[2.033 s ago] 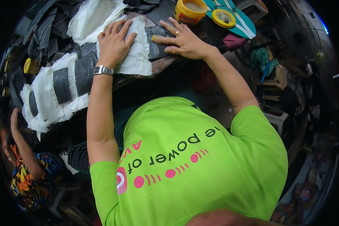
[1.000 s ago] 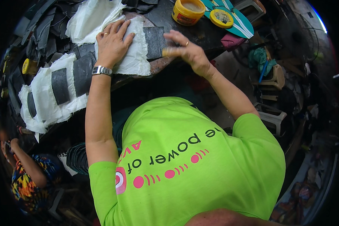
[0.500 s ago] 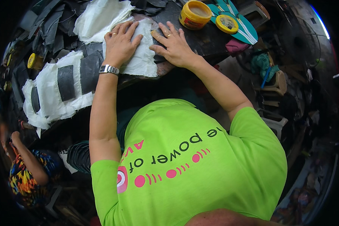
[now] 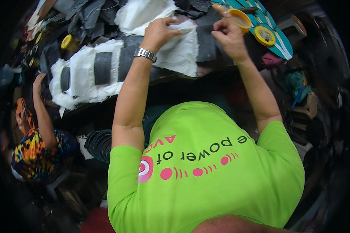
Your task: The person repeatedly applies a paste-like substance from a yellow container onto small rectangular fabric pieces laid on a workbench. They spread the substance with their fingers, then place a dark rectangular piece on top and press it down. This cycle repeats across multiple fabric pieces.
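Note:
My left hand (image 4: 158, 34) is closed on the upper part of a white cloth (image 4: 181, 52), thumb and fingers pinching a raised fold. The cloth lies over dark sheet material (image 4: 205, 42) near the worktable's front edge. My right hand (image 4: 230, 35) is beside a yellow jar (image 4: 241, 20), holding nothing I can see. Its index finger stretches forward with a yellowish coating, while the other fingers curl. Further left, dark cut pieces (image 4: 102, 68) rest on another white cloth (image 4: 85, 83). A pile of white cloth (image 4: 142, 16) sits beyond my left hand.
A yellow lid (image 4: 265, 36) with residue lies on teal sole-shaped pieces (image 4: 280, 46) at the right. Black scraps (image 4: 93, 19) and a small yellow container (image 4: 68, 42) are at the far left. Another person (image 4: 39, 151) in a colourful shirt works at the lower left.
My right hand has left the cloth's side and moved up and right to the yellow jar. My left hand, flat on the cloth before, now pinches it. The view has shifted.

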`<action>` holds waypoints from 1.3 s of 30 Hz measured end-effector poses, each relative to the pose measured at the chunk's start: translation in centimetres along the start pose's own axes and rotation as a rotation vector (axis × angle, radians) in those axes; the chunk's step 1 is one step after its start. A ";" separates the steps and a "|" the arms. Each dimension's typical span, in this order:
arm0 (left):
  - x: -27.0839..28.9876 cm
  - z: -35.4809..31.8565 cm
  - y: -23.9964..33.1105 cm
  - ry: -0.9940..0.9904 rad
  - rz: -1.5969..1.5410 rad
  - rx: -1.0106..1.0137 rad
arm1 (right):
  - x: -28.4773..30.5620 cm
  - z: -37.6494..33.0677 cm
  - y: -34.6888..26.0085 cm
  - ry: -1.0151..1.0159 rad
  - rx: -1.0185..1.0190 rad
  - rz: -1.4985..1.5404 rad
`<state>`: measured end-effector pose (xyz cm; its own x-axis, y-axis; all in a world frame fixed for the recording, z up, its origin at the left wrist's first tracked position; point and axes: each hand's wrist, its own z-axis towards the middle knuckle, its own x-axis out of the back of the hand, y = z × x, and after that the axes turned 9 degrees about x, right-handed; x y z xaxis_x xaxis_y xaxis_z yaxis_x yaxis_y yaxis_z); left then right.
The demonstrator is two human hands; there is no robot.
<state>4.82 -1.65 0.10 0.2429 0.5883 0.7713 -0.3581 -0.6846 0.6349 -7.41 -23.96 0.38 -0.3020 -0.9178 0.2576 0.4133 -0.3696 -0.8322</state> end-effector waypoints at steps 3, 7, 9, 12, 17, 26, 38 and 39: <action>4.7 -2.0 0.9 0.044 -0.268 -0.111 | 1.0 3.8 -5.4 -0.083 0.274 0.116; 15.1 -6.6 0.1 0.057 -0.463 -0.220 | -1.7 6.9 -12.8 -0.126 0.114 0.527; 20.9 -9.8 -1.1 0.138 -0.457 -0.152 | -5.9 8.4 -14.9 -0.284 0.156 0.693; 28.9 -13.4 -3.6 0.112 -0.387 -0.045 | -14.0 9.7 -15.8 -0.393 0.082 0.845; 34.8 -13.4 -11.6 0.124 -0.053 0.140 | -27.2 9.2 -13.5 -0.472 -0.116 0.920; 28.8 -7.0 -22.4 0.324 0.569 0.358 | -27.8 9.1 -5.0 -0.315 0.219 0.140; 10.8 -4.8 -4.5 0.302 -0.149 -0.293 | -14.8 23.1 2.6 -0.018 0.392 -0.806; 9.1 -5.0 -3.3 0.142 -0.198 -0.192 | -15.2 23.7 2.9 -0.105 0.333 -0.860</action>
<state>3.73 8.15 4.83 0.2014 0.7657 0.6108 -0.4836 -0.4645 0.7418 18.72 -14.51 5.66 -0.5463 -0.3107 0.7779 0.3132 -0.9371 -0.1543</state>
